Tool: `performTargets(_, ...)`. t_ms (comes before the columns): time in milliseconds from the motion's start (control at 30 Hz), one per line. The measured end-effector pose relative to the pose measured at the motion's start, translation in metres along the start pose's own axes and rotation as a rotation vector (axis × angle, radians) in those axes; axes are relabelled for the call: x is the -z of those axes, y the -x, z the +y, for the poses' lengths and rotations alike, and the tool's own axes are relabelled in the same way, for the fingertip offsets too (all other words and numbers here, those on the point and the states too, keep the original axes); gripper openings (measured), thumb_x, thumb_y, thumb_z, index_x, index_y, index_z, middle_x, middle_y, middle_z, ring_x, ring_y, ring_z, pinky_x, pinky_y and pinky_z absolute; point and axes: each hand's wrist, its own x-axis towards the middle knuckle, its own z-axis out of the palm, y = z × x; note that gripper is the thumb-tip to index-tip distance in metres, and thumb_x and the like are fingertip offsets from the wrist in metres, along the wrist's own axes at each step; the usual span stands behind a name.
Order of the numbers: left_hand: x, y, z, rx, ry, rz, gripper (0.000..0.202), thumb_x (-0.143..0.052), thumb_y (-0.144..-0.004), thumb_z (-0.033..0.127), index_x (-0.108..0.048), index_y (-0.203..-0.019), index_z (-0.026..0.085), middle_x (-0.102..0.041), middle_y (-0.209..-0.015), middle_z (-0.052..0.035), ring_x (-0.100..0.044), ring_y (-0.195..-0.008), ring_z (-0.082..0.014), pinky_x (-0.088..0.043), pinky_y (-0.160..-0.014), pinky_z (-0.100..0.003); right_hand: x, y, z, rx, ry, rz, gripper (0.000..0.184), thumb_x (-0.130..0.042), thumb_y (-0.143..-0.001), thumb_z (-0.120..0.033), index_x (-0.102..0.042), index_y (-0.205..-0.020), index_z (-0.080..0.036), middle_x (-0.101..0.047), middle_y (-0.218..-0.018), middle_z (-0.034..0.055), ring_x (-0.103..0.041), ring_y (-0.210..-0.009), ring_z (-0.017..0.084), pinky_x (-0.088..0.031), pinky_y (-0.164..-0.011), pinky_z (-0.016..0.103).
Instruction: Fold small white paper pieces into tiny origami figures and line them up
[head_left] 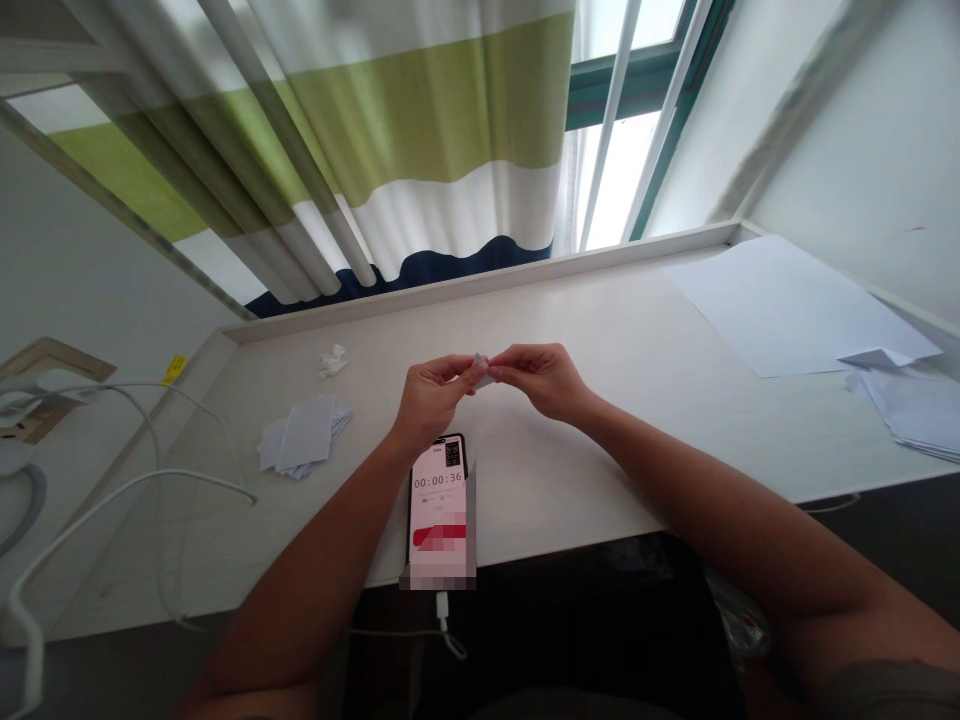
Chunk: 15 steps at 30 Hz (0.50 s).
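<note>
Both hands meet above the middle of the white desk, pinching one small folded piece of paper [481,373] between them. My left hand [437,396] is closed on its left side, thumb on top. From the right, the thumb and fingertips of my right hand [541,378] grip the same paper. Only a pale pointed tip and a lower edge of it show; the fingers hide the rest. Just below my left hand lies a phone [438,500] whose screen reads 00:00:36.
Left on the desk [570,480] lie a stack of small paper pieces [306,437] and a crumpled white paper [332,361]. Large white sheets [795,300] and a pile of folded paper [911,405] lie at the right. White cables [142,475] loop over the left edge.
</note>
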Motion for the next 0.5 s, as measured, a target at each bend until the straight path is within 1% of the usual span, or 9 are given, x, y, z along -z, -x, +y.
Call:
performTargets(133,-0.0029,0.0007,-0.0013,0.022,0.042,0.043,0.042,-0.097,-0.072,0.058,-0.085,-0.085,0.02,-0.082,-0.085,-0.0057,-0.07,-0.079,-0.017,-0.055,-0.069,-0.028,-0.0031,0.0033,-0.0027,0.028,0.086,-0.012,0.033,-0.09,-0.085,-0.053,-0.085,-0.094,-0.021,-0.086,-0.094,0.0067,-0.081,-0.091,0.023,-0.066,-0.088,0.042)
performTargets(300,-0.0084,0.0024,-0.0013,0.051,0.053,0.082,0.045,-0.098,-0.069,0.059,-0.082,-0.082,0.019,-0.078,-0.077,-0.003,-0.068,-0.072,-0.0148,-0.053,-0.066,-0.028,-0.0058,0.007,-0.0042,0.05,0.149,0.01,0.03,-0.09,-0.086,-0.05,-0.084,-0.09,-0.021,-0.085,-0.09,0.0063,-0.08,-0.087,0.023,-0.066,-0.085,0.042)
performTargets(400,-0.0085,0.0033,0.0002,0.056,0.047,0.072,0.046,-0.098,-0.069,0.06,-0.082,-0.083,0.019,-0.079,-0.078,-0.0034,-0.07,-0.072,-0.0152,-0.055,-0.066,-0.028,-0.0049,0.007,-0.0049,0.041,0.153,-0.005,0.029,-0.089,-0.087,-0.048,-0.082,-0.09,-0.02,-0.084,-0.09,0.0065,-0.08,-0.087,0.023,-0.066,-0.085,0.043)
performTargets(500,-0.0066,0.0053,0.002,0.058,-0.007,0.03,0.048,-0.095,-0.074,0.062,-0.082,-0.088,0.018,-0.082,-0.084,-0.0063,-0.076,-0.078,-0.0196,-0.059,-0.07,-0.031,-0.0019,0.0051,-0.007,0.032,0.178,0.0,0.03,-0.086,-0.09,-0.048,-0.081,-0.098,-0.02,-0.082,-0.094,0.0063,-0.077,-0.089,0.021,-0.065,-0.087,0.042)
